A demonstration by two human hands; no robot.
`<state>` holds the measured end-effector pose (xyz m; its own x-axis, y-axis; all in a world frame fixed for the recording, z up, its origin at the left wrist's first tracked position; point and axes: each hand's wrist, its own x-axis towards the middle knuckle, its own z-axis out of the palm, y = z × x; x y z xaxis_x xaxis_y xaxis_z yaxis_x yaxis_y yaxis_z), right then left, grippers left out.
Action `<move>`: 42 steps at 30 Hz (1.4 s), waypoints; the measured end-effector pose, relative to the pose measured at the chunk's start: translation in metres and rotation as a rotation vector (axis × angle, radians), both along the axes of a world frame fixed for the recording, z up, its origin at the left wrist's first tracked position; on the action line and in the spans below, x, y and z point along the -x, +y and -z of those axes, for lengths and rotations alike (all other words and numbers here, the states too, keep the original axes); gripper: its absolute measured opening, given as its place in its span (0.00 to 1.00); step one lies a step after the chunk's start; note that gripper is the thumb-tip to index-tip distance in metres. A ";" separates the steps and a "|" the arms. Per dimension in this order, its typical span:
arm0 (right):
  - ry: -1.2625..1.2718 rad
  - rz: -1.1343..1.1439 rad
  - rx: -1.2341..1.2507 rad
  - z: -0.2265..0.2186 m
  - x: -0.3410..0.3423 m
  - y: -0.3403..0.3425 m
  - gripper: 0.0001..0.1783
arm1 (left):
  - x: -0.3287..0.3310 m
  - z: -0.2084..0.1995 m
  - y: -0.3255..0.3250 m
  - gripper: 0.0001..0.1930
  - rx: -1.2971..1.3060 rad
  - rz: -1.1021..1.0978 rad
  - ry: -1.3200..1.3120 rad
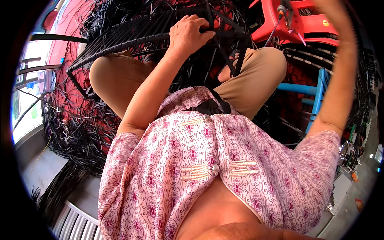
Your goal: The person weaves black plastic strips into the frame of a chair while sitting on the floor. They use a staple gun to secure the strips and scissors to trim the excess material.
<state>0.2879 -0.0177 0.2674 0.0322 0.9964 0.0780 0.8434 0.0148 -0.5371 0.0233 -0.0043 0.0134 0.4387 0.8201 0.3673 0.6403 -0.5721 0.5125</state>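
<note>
Across the top of the head view and over my bent knees lies a black frame (132,40), wrapped and strung with dark strips like a woven chair part. My left hand (187,35) grips its edge near the corner, fingers curled over it and thumb along the near side. Black strips (240,60) hang down from that corner between my legs. My right arm is raised high at the right, and the right hand (330,9) is blurred and cut off by the upper edge. Its fingers, and anything in them, do not show.
A red plastic stool (272,18) with a corded tool (282,10) on it stands at the upper right. Below it is a blue stool or chair frame (319,94). Heaps of loose black strips (72,136) cover the red floor. A white slatted object (76,224) sits lower left.
</note>
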 end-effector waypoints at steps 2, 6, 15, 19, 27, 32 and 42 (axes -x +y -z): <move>-0.065 -0.258 0.195 0.058 0.024 -0.001 0.18 | -0.005 -0.005 0.005 0.14 0.014 0.019 -0.049; 0.225 -0.231 0.456 0.183 0.043 0.034 0.23 | -0.006 -0.001 0.005 0.17 0.031 0.013 -0.069; 0.619 -0.179 0.394 0.240 0.054 0.038 0.16 | 0.002 0.003 0.005 0.20 -0.162 0.084 -0.031; 0.542 -0.156 0.411 0.250 0.054 0.042 0.17 | -0.002 0.010 0.004 0.18 -0.243 0.068 -0.042; 0.235 -0.272 0.373 0.260 0.057 0.052 0.24 | -0.008 0.018 0.004 0.16 -0.363 0.177 -0.051; 0.059 -0.063 -0.121 0.299 0.050 0.052 0.25 | -0.015 -0.007 0.008 0.16 -0.240 0.273 0.077; 0.703 0.276 -0.128 0.309 0.114 -0.087 0.22 | -0.013 -0.004 0.034 0.16 -0.107 0.476 0.126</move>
